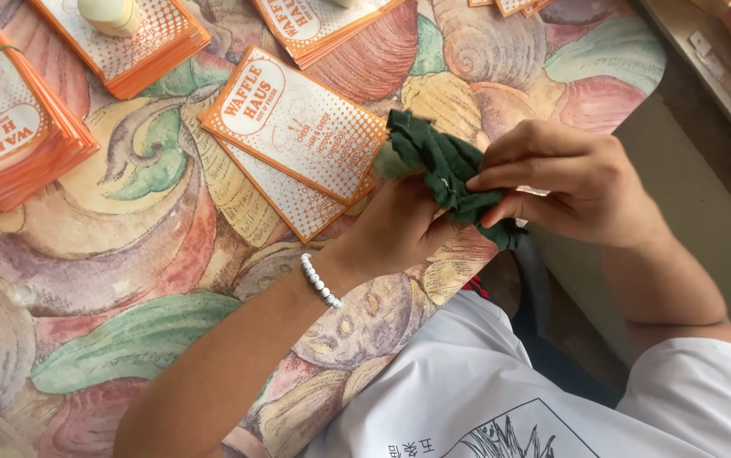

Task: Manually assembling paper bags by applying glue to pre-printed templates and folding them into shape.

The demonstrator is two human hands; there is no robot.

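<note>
Green cloth [446,165] bunched between left hand [399,229] and right hand [565,182].

I take this for a small eatery or café, somewhere behind the counter or at a spare table. Stacks of orange-bordered printed cards [9,127] lie all round, and the loose ones [293,127] list food items like a menu (I count several piles, which no household would keep). The table [128,280] wears a bright cloth painted with shells and leaves, the sort a casual dining room uses. A plain ledge [713,76] runs along the right edge beside it.
</note>
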